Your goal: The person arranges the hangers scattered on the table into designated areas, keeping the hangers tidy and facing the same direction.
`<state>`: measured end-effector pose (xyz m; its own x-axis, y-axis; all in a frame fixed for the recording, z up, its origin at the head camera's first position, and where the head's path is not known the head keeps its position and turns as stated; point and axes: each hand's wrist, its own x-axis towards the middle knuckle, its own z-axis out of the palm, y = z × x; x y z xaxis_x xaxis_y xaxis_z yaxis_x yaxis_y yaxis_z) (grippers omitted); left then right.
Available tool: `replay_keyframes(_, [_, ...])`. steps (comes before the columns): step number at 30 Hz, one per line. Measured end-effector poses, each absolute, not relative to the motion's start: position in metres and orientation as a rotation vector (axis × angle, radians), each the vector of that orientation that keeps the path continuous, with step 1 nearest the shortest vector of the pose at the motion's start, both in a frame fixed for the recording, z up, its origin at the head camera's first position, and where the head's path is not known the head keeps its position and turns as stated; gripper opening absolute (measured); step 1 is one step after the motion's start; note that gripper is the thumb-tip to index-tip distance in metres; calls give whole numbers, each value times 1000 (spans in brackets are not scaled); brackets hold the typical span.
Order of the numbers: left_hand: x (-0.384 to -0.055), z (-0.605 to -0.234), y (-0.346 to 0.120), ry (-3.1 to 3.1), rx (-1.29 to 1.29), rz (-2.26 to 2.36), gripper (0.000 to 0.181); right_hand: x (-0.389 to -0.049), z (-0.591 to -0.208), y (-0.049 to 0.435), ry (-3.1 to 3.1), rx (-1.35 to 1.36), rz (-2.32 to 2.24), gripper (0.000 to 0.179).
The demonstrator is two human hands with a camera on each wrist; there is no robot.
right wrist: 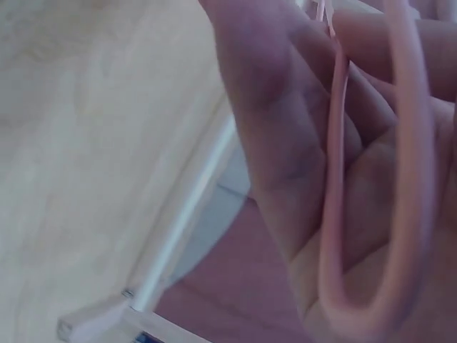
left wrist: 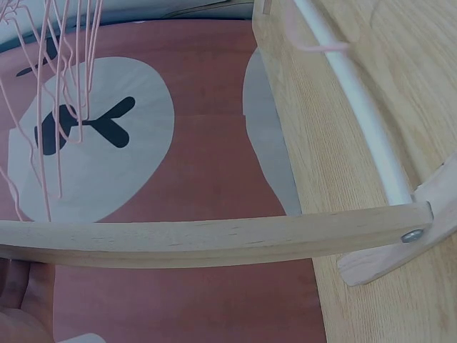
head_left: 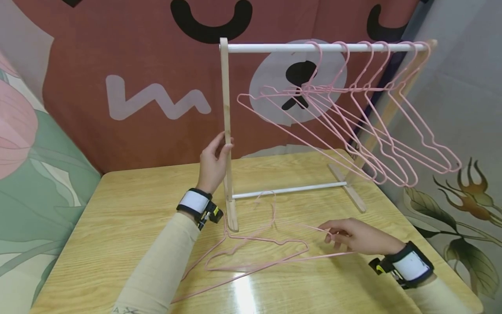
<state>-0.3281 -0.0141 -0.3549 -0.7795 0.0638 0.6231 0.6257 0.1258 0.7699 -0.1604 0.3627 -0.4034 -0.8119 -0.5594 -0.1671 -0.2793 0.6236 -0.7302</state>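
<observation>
My left hand (head_left: 213, 168) grips the left wooden post (head_left: 226, 100) of a small clothes rack, thumb in front and fingers behind. In the left wrist view the post (left wrist: 214, 239) crosses the frame, with part of the hand at the lower left. My right hand (head_left: 357, 235) holds one end of a pink clothes hanger (head_left: 325, 256) over the table. Up close, that hanger's rounded end (right wrist: 410, 179) lies across the palm. Its hook points up near the rack's lower bar. A second pink hanger (head_left: 288, 241) lies on the table between the arms, partly overlapped by the held one.
Several pink hangers (head_left: 376, 115) hang on the right part of the white top rail (head_left: 270, 48). The rack's lower white bar (head_left: 290, 190) and wooden feet (head_left: 354, 198) stand on the wooden table (head_left: 129, 209). Behind is a patterned cloth (head_left: 137, 52).
</observation>
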Motion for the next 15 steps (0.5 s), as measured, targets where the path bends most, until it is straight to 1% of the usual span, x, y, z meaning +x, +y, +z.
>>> replay_keyframes(6, [-302, -331, -12, -1985, -656, -1684, 37, -153, -387, 369, 2479, -682, -1034, 39])
replay_keyframes(15, [-300, -330, -13, -1991, -651, -1694, 37, -147, -371, 376, 2534, -882, -1061, 36])
